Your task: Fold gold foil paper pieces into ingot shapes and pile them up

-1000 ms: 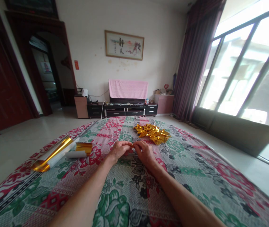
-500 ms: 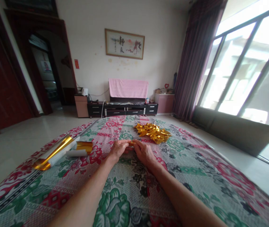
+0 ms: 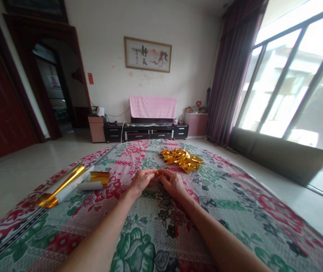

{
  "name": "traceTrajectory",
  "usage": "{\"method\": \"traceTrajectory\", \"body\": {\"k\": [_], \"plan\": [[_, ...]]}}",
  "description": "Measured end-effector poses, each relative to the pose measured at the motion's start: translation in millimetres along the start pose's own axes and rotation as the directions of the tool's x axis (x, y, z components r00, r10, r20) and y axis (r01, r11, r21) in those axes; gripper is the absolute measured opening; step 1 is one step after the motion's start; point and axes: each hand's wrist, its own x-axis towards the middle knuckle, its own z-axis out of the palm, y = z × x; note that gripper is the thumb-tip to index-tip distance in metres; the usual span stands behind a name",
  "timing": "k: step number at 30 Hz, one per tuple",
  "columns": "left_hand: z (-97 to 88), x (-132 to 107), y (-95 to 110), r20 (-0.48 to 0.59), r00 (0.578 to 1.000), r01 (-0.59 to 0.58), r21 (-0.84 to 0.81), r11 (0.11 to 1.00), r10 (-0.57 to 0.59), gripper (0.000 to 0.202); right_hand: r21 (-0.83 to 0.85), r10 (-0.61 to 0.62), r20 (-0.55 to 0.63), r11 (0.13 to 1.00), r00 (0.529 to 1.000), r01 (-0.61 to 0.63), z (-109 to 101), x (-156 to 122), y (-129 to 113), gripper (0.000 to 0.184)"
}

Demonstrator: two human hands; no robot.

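Both my hands meet over the flowered cloth [image 3: 156,226] in the middle of the view. My left hand [image 3: 141,180] and my right hand [image 3: 173,183] are closed in a pinch on a small gold foil piece [image 3: 157,174], of which only a sliver shows between the fingertips. Just beyond them lies a heap of folded gold foil pieces [image 3: 182,159]. To the left, apart from my hands, lie gold foil sheets [image 3: 65,184] partly rolled, with white backing showing.
The cloth covers a broad surface that ends at a tiled floor [image 3: 22,170]. Far back stand a dark low cabinet [image 3: 147,131] with a pink cloth over it, a framed picture [image 3: 148,54], a dark doorway at left and tall windows with curtains at right.
My hands stay together on the small foil piece, with only slight finger shifts. The camera view has drifted a little; nothing else on the cloth has moved.
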Motion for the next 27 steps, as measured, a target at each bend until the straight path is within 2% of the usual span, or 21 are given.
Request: {"method": "traceTrajectory", "body": {"k": [10, 21, 27], "plan": [[0.5, -2.7, 0.6, 0.05, 0.998, -0.052, 0.072, 0.996, 0.049, 0.035, 0.064, 0.156, -0.025, 0.986, 0.987, -0.154, 2.7, 4.6, 5.1, 0.034], [1.4, -2.3, 1.6, 0.006, 1.0, -0.003, 0.029, 1.0, 0.003, 0.034, 0.051, 0.147, -0.024, 0.988, 0.989, -0.146, 4.9, 4.5, 5.3, 0.03], [3.9, -3.0, 1.9, 0.004, 1.0, 0.001, 0.07, 0.998, -0.001, 0.034, 0.026, 0.156, -0.015, 0.987, 0.988, -0.156, 3.5, 4.2, 5.2, 0.033]]}}
